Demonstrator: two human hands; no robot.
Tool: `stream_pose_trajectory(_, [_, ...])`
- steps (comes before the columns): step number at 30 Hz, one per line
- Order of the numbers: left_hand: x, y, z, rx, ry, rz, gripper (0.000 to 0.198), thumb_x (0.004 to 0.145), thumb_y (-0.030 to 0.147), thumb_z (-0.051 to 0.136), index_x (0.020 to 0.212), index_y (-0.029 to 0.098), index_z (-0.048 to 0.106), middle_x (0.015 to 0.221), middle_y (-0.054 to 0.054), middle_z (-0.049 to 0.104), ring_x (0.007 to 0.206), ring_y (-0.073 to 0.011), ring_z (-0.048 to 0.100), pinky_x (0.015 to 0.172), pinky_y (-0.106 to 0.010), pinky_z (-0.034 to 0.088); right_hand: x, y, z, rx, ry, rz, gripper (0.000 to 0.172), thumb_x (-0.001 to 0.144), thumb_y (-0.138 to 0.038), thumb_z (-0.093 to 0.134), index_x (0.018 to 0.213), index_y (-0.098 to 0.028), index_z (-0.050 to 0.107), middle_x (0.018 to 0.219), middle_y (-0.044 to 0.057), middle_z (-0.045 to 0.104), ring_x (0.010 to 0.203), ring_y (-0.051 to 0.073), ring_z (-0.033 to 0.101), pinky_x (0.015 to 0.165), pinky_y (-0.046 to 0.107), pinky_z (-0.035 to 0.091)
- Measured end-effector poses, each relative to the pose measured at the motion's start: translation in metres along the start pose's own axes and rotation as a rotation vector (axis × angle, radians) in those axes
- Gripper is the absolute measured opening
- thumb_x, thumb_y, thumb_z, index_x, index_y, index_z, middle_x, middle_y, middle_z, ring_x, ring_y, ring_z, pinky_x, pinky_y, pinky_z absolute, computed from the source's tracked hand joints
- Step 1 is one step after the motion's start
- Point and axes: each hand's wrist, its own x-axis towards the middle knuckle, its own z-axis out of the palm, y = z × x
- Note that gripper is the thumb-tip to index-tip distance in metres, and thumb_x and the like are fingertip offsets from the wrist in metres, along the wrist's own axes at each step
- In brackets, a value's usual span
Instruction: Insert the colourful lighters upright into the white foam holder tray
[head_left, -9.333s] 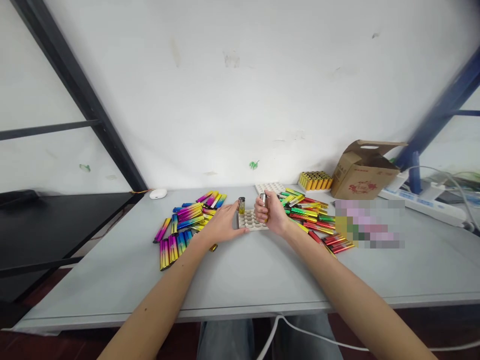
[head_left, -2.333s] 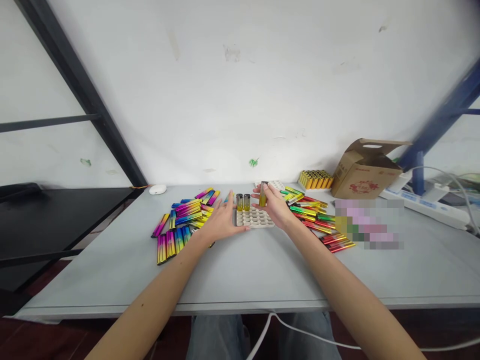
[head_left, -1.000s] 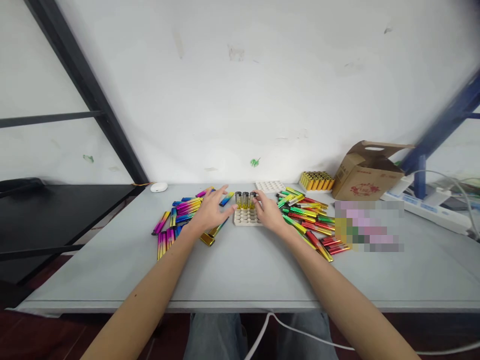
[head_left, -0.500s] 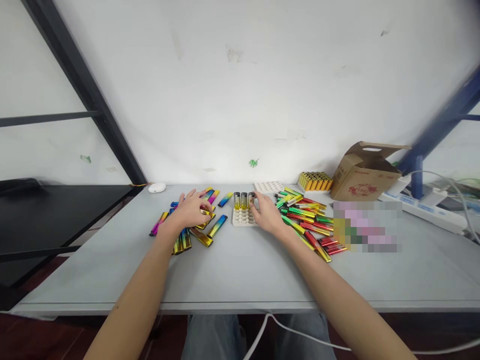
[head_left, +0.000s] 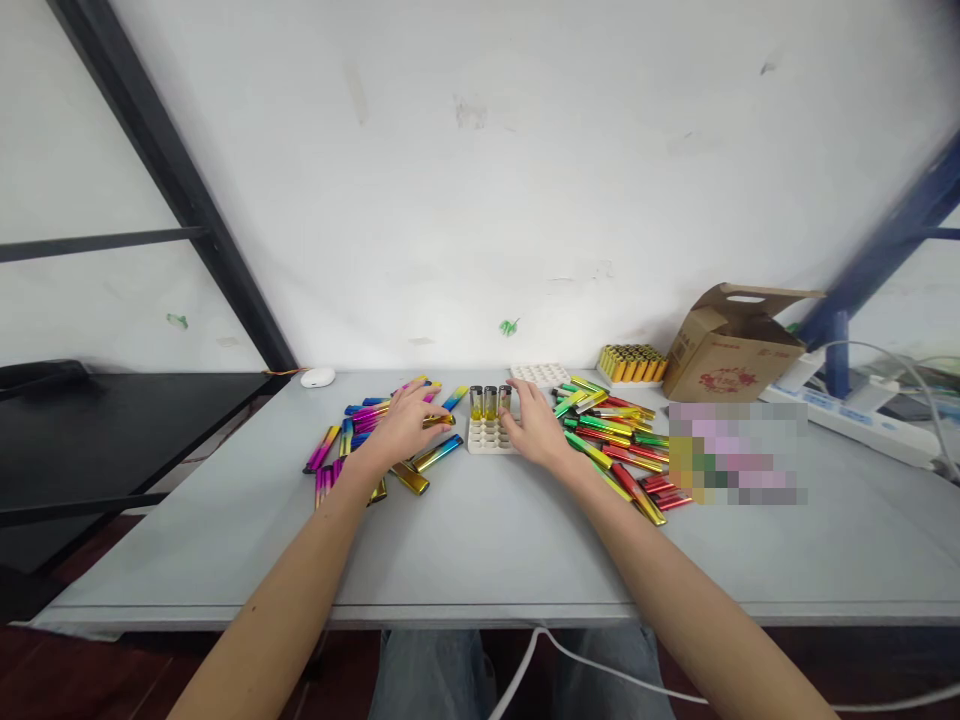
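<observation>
A white socket tray point(head_left: 484, 441) lies mid-table with three upright yellow lighters point(head_left: 490, 401) in its back row. My right hand point(head_left: 537, 430) rests on the tray's right side, fingers stretched out beside the rightmost upright lighter and holding nothing. My left hand point(head_left: 405, 427) is just left of the tray, over a heap of shiny rainbow lighters point(head_left: 352, 440). Its fingers are curled round a gold lighter point(head_left: 440, 421) that points toward the tray. A second heap of red, green and yellow lighters point(head_left: 619, 435) lies right of my right hand.
At the back are a second socket tray point(head_left: 541, 373), a filled tray of yellow lighters point(head_left: 631, 362) and an open cardboard box point(head_left: 731, 345). A power strip point(head_left: 862, 420) is far right, a small white object point(head_left: 318, 377) back left, a black shelf point(head_left: 97, 430) left.
A third lighter now stands in the tray. My left hand reached into the left heap, closed on a gold lighter and moved back toward the tray. My right hand settled on the tray.
</observation>
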Motion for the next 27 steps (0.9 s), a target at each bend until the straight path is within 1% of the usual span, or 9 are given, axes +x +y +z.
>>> stream_pose_trajectory(2, [0.002,0.006,0.0,-0.029,0.136,0.039,0.023,0.086,0.04,0.062,0.094,0.025,0.078,0.133,-0.01,0.058,0.133,-0.0325,0.045,0.11,-0.054,0.038,0.0,-0.002,-0.001,0.017,0.088,-0.021,0.05,0.091,-0.032,0.046,0.137,-0.011,0.042,0.14,0.021,0.046,0.131,0.031,0.044,0.109,0.046,0.038])
stream_pose_trajectory(5, [0.004,0.017,-0.002,-0.081,0.379,0.148,0.018,0.087,0.036,0.065,0.093,0.025,0.077,0.131,-0.01,0.057,0.128,-0.0302,0.049,0.105,-0.052,0.043,0.0,-0.009,-0.006,0.052,0.356,-0.074,0.041,0.091,-0.033,0.047,0.127,-0.014,0.051,0.143,0.021,0.042,0.133,0.031,0.042,0.109,0.049,0.037])
stream_pose_trajectory(8, [0.005,0.028,-0.004,-0.126,0.578,0.295,0.011,0.087,0.028,0.067,0.091,0.025,0.076,0.129,-0.008,0.058,0.126,-0.0279,0.051,0.101,-0.05,0.047,-0.002,-0.02,-0.013,0.193,0.541,-0.13,0.024,0.09,-0.031,0.047,0.103,-0.018,0.062,0.123,0.016,0.058,0.117,0.028,0.054,0.099,0.046,0.045])
stream_pose_trajectory(12, [0.003,0.037,-0.007,-0.104,0.715,0.406,0.015,0.085,0.017,0.067,0.092,0.028,0.075,0.126,-0.006,0.06,0.124,-0.0263,0.052,0.099,-0.05,0.047,-0.003,-0.034,-0.014,0.572,0.303,0.027,0.026,0.091,-0.037,0.046,0.084,-0.019,0.064,0.076,0.005,0.065,0.076,0.02,0.062,0.071,0.034,0.051])
stream_pose_trajectory(15, [0.0,0.046,-0.008,-0.077,0.723,0.479,0.021,0.085,0.015,0.067,0.096,0.031,0.074,0.126,-0.005,0.06,0.125,-0.0272,0.05,0.099,-0.051,0.047,0.001,-0.039,-0.011,0.86,0.106,0.249,0.032,0.088,-0.044,0.049,0.08,-0.018,0.066,0.08,0.006,0.067,0.072,0.019,0.062,0.056,0.028,0.048])
stream_pose_trajectory(18, [-0.002,0.06,-0.009,-0.079,0.713,0.587,0.027,0.084,0.014,0.067,0.101,0.033,0.073,0.126,-0.005,0.061,0.124,-0.0271,0.05,0.097,-0.049,0.047,0.004,-0.04,-0.01,1.112,-0.085,0.46,0.036,0.086,-0.05,0.05,0.08,-0.018,0.065,0.09,0.008,0.069,0.074,0.019,0.063,0.055,0.027,0.049])
stream_pose_trajectory(22, [-0.003,0.076,-0.005,-0.066,0.752,0.664,0.029,0.083,0.012,0.067,0.102,0.034,0.071,0.126,-0.004,0.061,0.12,-0.0254,0.053,0.094,-0.045,0.049,0.004,-0.038,-0.016,1.329,-0.358,0.494,0.034,0.088,-0.05,0.054,0.085,-0.019,0.065,0.087,0.006,0.071,0.08,0.017,0.066,0.065,0.025,0.051])
stream_pose_trajectory(24, [-0.002,0.079,-0.003,-0.052,0.745,0.661,0.028,0.085,0.012,0.065,0.102,0.033,0.07,0.126,-0.004,0.06,0.118,-0.0245,0.054,0.094,-0.044,0.05,0.004,-0.038,-0.02,1.413,-0.355,0.466,0.025,0.088,-0.043,0.058,0.09,-0.019,0.065,0.084,0.005,0.071,0.082,0.017,0.067,0.066,0.024,0.051])
stream_pose_trajectory(27, [-0.001,0.074,-0.001,-0.027,0.743,0.581,0.024,0.087,0.018,0.065,0.107,0.031,0.068,0.126,-0.006,0.059,0.118,-0.0248,0.055,0.096,-0.045,0.049,0.008,-0.037,-0.026,1.567,-0.18,0.516,0.018,0.092,-0.038,0.057,0.096,-0.022,0.062,0.08,0.002,0.07,0.078,0.015,0.067,0.066,0.024,0.052])
